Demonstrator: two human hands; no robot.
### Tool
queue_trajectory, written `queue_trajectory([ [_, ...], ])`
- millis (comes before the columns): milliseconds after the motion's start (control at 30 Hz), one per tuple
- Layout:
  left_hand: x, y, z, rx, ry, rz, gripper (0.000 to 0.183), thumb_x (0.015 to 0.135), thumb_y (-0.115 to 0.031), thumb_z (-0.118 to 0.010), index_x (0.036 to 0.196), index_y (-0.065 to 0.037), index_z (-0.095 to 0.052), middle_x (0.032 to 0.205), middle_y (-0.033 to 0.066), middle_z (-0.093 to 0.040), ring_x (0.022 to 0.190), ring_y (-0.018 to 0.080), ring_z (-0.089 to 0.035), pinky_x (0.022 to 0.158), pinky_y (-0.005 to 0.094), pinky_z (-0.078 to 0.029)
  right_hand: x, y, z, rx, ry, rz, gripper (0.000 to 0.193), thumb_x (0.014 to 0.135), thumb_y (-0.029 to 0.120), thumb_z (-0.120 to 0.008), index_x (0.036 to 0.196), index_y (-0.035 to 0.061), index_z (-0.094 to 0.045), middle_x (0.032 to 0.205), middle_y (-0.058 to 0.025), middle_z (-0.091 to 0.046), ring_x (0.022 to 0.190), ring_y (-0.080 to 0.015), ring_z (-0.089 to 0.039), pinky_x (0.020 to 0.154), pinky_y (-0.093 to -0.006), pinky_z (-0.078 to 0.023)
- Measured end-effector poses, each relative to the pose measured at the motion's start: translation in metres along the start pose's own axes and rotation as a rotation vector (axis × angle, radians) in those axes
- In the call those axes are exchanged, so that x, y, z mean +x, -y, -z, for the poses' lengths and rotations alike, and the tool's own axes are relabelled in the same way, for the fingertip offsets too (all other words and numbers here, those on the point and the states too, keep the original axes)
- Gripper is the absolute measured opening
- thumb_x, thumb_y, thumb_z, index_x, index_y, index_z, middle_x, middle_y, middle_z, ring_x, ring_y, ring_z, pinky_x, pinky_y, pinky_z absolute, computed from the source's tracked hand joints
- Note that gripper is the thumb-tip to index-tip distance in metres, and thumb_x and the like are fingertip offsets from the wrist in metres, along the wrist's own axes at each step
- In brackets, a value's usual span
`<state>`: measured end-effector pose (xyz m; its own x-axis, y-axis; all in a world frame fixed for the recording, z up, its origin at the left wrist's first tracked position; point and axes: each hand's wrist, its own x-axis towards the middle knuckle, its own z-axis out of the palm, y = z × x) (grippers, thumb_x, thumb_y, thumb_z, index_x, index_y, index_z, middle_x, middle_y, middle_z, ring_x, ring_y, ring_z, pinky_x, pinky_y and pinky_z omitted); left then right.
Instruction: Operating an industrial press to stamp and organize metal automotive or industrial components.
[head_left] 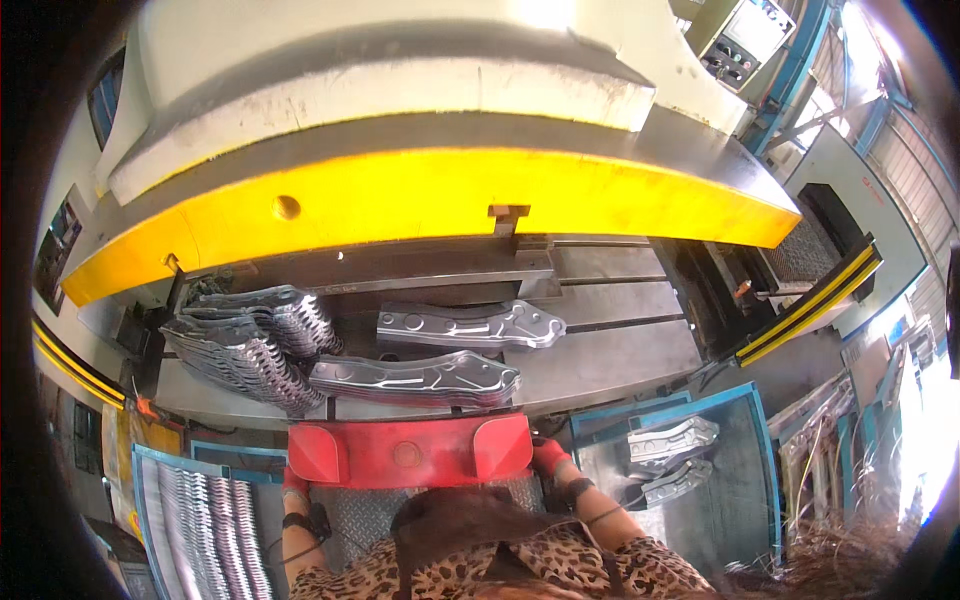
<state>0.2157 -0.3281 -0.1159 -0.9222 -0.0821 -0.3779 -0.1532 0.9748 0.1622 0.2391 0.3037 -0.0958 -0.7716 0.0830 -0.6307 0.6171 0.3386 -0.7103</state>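
Observation:
A red control box (407, 455) with a flap-like guard on each front side stands right before me. My left hand (295, 479), in a red glove, is at the box's left end, its fingers mostly hidden. At the right end is my right hand (549, 455), also red-gloved, touching or very close to the side; its fingers do not show clearly. Beyond the box, on the press bed, lie a stamped metal bracket (470, 325) and a nearer stack of such brackets (415, 378). Two thick rows of nested brackets (235, 350) stand to their left.
A press with a yellow-fronted ram (400, 195) spans above the bed (625, 365). A blue-rimmed bin (140, 500) at left holds rows of brackets; another blue-rimmed bin (768, 470) at right holds a few. Yellow-black striped guards (810, 305) flank the press.

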Motion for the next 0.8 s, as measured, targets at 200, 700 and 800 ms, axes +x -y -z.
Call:
queue_trajectory([
  [200,-0.058,-0.060,0.069,-0.646,-0.674,0.658,0.034,0.089,-0.021,-0.050,0.116,0.000,-0.054,0.100,0.0195,-0.063,0.093,0.0320,-0.061,0.073,0.0304,-0.048,-0.072,-0.010,0.048,0.577,-0.453,0.013,0.051,0.070,0.005,-0.070,0.118,0.0016,-0.054,0.089,-0.0084,-0.064,0.071,-0.0161,-0.059,0.062,-0.0316,-0.049],
  [700,0.026,-0.251,0.179,-1.188,-0.686,-0.181,0.022,0.081,-0.008,-0.063,0.100,0.002,-0.058,0.089,0.0109,-0.062,0.081,0.0156,-0.058,0.071,0.0290,-0.047,-0.005,0.407,0.053,0.014,-0.451,0.961,0.061,0.074,0.009,-0.063,0.132,0.0075,-0.044,0.104,-0.0186,-0.063,0.095,-0.0249,-0.061,0.083,-0.0322,-0.046],
  [800,0.026,-0.270,0.193,-1.110,-0.707,-0.293,0.018,0.079,-0.006,-0.064,0.094,0.002,-0.060,0.080,0.0092,-0.064,0.074,0.0154,-0.060,0.067,0.0279,-0.047,0.043,0.470,0.035,-0.095,-0.452,0.907,0.060,0.074,0.016,-0.061,0.131,0.0068,-0.044,0.108,-0.0246,-0.059,0.102,-0.0358,-0.057,0.087,-0.0356,-0.045],
])
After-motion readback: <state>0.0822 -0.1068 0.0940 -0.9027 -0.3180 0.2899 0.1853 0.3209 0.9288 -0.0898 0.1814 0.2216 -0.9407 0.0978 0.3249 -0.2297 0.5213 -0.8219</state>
